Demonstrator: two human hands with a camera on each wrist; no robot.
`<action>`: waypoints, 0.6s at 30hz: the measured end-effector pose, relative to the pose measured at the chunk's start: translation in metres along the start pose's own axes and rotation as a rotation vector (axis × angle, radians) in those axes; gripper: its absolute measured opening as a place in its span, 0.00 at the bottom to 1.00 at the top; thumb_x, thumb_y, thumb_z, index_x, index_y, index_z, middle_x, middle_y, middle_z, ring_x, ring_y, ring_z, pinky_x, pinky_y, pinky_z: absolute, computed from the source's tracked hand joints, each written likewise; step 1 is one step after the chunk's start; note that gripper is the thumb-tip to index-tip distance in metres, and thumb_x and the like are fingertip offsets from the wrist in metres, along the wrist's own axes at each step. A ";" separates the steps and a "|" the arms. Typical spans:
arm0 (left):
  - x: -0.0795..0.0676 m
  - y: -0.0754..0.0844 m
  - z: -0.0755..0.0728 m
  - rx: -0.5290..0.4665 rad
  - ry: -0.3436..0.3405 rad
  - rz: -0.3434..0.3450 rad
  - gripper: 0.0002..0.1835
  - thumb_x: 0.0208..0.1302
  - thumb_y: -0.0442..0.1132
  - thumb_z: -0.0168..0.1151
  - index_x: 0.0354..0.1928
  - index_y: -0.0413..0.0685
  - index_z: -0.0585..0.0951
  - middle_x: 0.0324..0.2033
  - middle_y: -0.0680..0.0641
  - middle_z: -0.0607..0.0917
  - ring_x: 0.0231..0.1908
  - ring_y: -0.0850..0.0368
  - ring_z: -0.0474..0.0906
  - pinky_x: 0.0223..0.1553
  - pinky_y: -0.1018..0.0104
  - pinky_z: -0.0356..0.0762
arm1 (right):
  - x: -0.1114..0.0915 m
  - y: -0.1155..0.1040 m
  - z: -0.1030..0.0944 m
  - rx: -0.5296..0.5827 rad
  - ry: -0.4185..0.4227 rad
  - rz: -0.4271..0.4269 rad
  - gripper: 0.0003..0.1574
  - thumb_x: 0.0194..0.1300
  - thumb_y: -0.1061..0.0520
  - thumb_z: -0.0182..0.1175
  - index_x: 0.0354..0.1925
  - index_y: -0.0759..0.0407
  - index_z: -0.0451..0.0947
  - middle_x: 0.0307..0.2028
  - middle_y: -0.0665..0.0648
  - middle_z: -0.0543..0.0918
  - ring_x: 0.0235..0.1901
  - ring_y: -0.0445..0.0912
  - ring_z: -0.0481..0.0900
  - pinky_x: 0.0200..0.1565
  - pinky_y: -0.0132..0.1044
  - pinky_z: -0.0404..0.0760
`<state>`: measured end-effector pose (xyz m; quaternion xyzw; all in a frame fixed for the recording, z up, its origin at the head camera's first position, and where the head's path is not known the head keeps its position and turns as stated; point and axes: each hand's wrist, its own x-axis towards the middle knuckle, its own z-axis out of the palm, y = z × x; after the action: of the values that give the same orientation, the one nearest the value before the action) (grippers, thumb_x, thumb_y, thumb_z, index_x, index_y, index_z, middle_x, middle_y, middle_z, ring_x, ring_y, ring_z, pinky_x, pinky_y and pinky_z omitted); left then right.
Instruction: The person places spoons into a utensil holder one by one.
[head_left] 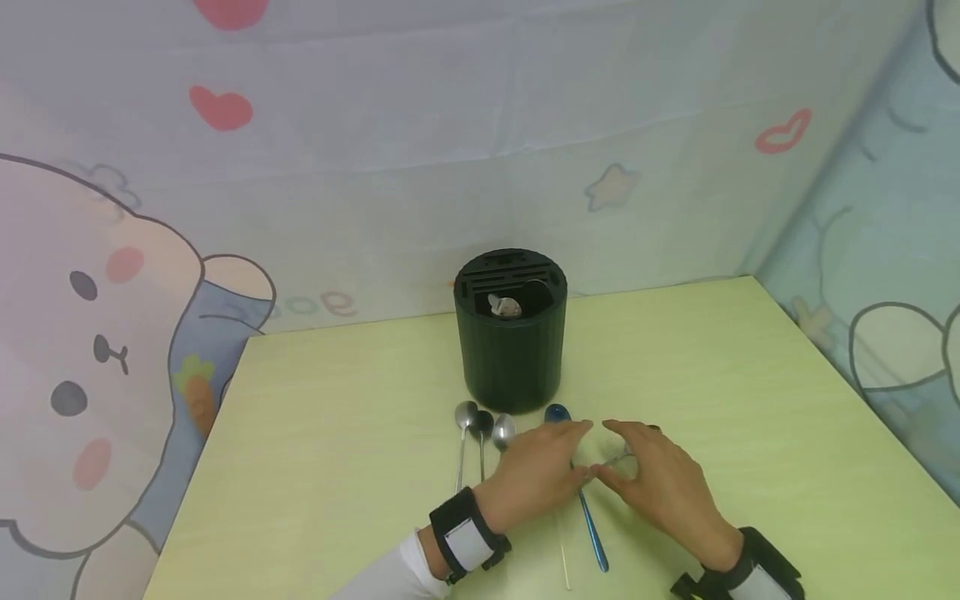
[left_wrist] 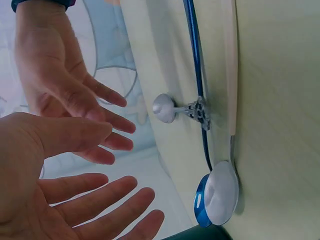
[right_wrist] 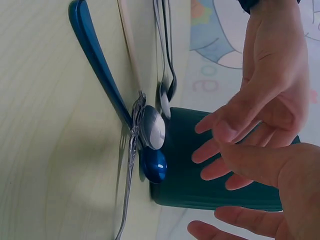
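Note:
Over the table, my left hand (head_left: 534, 473) and right hand (head_left: 663, 482) face each other with fingers extended and nothing held. In the left wrist view the thumb of the left hand (left_wrist: 75, 135) overlaps the right hand (left_wrist: 60, 75). Beneath them lies a blue spoon (head_left: 592, 529), its bowl toward the holder. A small silver spoon with an ornate handle (left_wrist: 199, 112) lies crosswise over it. Alongside runs a silver spoon with a cream handle (left_wrist: 231, 80). Left of the left hand are a silver spoon (head_left: 465, 415) and a dark spoon (head_left: 482, 425).
A dark green utensil holder (head_left: 513, 367) with a slotted top stands behind the spoons. Inside its opening shows a small light-coloured piece (head_left: 506, 307). The pale yellow table (head_left: 330, 433) meets a printed cloth backdrop (head_left: 375, 167) at the back.

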<state>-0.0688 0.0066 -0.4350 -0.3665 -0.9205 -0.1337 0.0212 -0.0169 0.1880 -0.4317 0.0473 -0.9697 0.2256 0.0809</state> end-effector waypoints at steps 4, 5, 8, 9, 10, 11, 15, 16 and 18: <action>0.010 0.004 0.008 0.078 -0.036 0.011 0.26 0.67 0.54 0.61 0.63 0.51 0.76 0.55 0.53 0.84 0.52 0.60 0.83 0.45 0.69 0.83 | 0.001 0.003 0.000 0.012 -0.014 0.033 0.37 0.55 0.42 0.72 0.59 0.56 0.77 0.53 0.63 0.84 0.45 0.60 0.84 0.30 0.50 0.82; 0.012 0.004 0.011 0.091 -0.043 0.020 0.24 0.66 0.52 0.62 0.61 0.51 0.77 0.53 0.53 0.85 0.50 0.60 0.83 0.44 0.70 0.83 | 0.002 0.004 0.001 0.010 -0.015 0.033 0.36 0.55 0.43 0.72 0.58 0.56 0.78 0.52 0.63 0.84 0.44 0.60 0.84 0.29 0.49 0.82; 0.017 0.006 0.017 0.123 -0.063 0.045 0.19 0.63 0.50 0.66 0.54 0.52 0.81 0.42 0.55 0.87 0.40 0.64 0.84 0.37 0.73 0.81 | 0.003 0.009 0.006 -0.002 0.002 0.007 0.32 0.54 0.46 0.73 0.55 0.56 0.80 0.52 0.61 0.84 0.44 0.60 0.84 0.31 0.50 0.83; 0.018 0.006 0.019 0.128 -0.070 0.047 0.18 0.62 0.49 0.67 0.51 0.53 0.82 0.37 0.56 0.86 0.36 0.65 0.82 0.33 0.74 0.79 | 0.004 0.011 0.008 -0.010 0.011 -0.006 0.31 0.54 0.47 0.74 0.54 0.56 0.80 0.52 0.60 0.84 0.46 0.59 0.84 0.33 0.51 0.83; 0.019 0.006 0.022 0.129 -0.079 0.047 0.16 0.60 0.49 0.69 0.48 0.54 0.83 0.34 0.58 0.85 0.32 0.67 0.80 0.30 0.74 0.77 | 0.005 0.014 0.010 -0.015 0.019 -0.018 0.29 0.54 0.49 0.74 0.53 0.56 0.81 0.52 0.60 0.84 0.46 0.59 0.84 0.34 0.51 0.84; 0.020 0.007 0.024 0.131 -0.088 0.047 0.13 0.59 0.49 0.69 0.45 0.55 0.83 0.30 0.59 0.83 0.29 0.67 0.77 0.28 0.74 0.75 | 0.006 0.016 0.012 -0.020 0.023 -0.028 0.28 0.53 0.51 0.74 0.52 0.56 0.81 0.52 0.60 0.83 0.48 0.59 0.83 0.35 0.51 0.84; 0.024 0.007 0.033 0.143 -0.122 0.045 0.08 0.57 0.49 0.70 0.32 0.58 0.80 0.22 0.61 0.77 0.23 0.68 0.70 0.24 0.71 0.69 | 0.008 0.023 0.019 -0.032 0.012 -0.047 0.23 0.52 0.59 0.73 0.48 0.57 0.83 0.51 0.59 0.84 0.51 0.58 0.81 0.38 0.53 0.84; 0.024 0.007 0.035 0.152 -0.126 0.045 0.09 0.56 0.49 0.70 0.30 0.58 0.79 0.22 0.61 0.76 0.22 0.68 0.69 0.24 0.71 0.68 | 0.009 0.025 0.021 -0.036 0.005 -0.054 0.22 0.51 0.61 0.73 0.48 0.57 0.84 0.51 0.59 0.84 0.52 0.58 0.81 0.38 0.54 0.84; 0.025 0.006 0.038 0.171 -0.128 0.043 0.09 0.55 0.49 0.71 0.30 0.58 0.80 0.22 0.61 0.76 0.23 0.68 0.70 0.26 0.69 0.68 | 0.010 0.027 0.025 -0.045 -0.005 -0.075 0.21 0.50 0.63 0.72 0.46 0.58 0.84 0.51 0.59 0.85 0.52 0.59 0.81 0.39 0.54 0.85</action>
<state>-0.0804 0.0373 -0.4668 -0.3908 -0.9200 -0.0308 -0.0036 -0.0337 0.2005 -0.4633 0.0825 -0.9723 0.2004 0.0878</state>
